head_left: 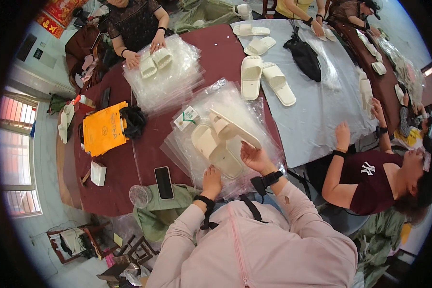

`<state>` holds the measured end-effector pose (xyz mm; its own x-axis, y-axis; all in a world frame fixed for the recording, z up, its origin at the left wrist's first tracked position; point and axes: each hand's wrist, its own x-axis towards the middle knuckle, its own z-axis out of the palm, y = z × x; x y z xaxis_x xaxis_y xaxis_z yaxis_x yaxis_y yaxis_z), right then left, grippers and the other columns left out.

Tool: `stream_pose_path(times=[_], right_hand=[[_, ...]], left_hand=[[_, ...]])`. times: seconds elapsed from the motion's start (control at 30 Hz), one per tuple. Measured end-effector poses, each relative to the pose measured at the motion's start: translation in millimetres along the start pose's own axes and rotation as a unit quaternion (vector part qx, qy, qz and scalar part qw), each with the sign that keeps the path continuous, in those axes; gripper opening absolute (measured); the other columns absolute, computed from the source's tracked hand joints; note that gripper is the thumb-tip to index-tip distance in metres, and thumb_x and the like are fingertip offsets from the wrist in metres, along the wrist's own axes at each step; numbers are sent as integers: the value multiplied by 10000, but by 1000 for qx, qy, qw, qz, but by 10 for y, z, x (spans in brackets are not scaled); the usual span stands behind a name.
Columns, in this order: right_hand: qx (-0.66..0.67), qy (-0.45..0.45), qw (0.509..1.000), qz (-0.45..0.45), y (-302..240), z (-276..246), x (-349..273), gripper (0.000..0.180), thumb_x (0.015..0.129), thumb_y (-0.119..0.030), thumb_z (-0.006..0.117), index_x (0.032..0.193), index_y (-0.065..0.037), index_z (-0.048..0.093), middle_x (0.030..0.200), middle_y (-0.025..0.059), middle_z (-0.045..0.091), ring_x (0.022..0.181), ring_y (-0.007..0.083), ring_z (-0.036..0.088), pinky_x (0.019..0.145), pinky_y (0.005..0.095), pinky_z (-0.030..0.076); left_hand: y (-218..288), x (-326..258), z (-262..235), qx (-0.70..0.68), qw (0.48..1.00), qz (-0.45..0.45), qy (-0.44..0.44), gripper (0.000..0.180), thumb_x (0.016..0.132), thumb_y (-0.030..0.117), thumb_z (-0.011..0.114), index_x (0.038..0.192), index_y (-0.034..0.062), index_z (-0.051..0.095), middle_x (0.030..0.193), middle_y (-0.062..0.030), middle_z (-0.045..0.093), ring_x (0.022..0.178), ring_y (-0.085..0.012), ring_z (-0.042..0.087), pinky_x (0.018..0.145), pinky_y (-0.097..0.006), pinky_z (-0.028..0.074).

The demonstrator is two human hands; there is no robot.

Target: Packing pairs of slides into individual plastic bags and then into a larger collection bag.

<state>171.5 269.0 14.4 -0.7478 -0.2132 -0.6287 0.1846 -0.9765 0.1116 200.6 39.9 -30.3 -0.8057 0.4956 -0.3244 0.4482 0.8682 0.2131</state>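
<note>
A pair of cream slippers lies over a stack of clear plastic bags in front of me. The left slipper rests flat, its sole end toward me. The right slipper is tilted up on its side, its strap facing the other one. My right hand is closed on this slipper's heel end, palm partly turned up. Beside the flat slipper's heel, my left hand has its fingers drawn together at the near edge of the bags. A white card with a green mark lies by the toes.
To the left are an orange bag, a phone, a clear plastic cup and a white box. More slippers and a black pouch lie on the grey cover. Co-workers sit across and at right.
</note>
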Motion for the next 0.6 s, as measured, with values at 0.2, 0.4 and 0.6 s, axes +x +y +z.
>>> stream_pose_path(times=[0.2, 0.4, 0.6], right_hand=[[48, 86, 977, -191, -161, -6, 42, 292, 900, -159, 373, 1047, 38, 531, 990, 177, 626, 994, 255, 604, 785, 318, 527], [64, 106, 983, -132, -128, 41, 123, 318, 927, -166, 371, 1132, 51, 481, 1088, 230, 578, 965, 314, 611, 805, 355, 536], [65, 69, 994, 62, 73, -149, 46, 324, 917, -159, 423, 1157, 55, 464, 1213, 215, 505, 993, 304, 588, 837, 348, 516]], left_hand=[[18, 2, 32, -1, 1000, 9, 6, 560, 711, 167, 623, 1200, -52, 462, 1287, -256, 425, 1186, -360, 420, 991, -406, 338], [-67, 27, 224, 32, 998, 3, 46, 533, 731, 142, 589, 1201, -72, 459, 1281, -262, 433, 1184, -360, 429, 982, -397, 346], [-6, 35, 132, 17, 999, 11, 35, 468, 755, 115, 549, 1179, -67, 472, 1252, -257, 459, 1180, -354, 431, 975, -400, 350]])
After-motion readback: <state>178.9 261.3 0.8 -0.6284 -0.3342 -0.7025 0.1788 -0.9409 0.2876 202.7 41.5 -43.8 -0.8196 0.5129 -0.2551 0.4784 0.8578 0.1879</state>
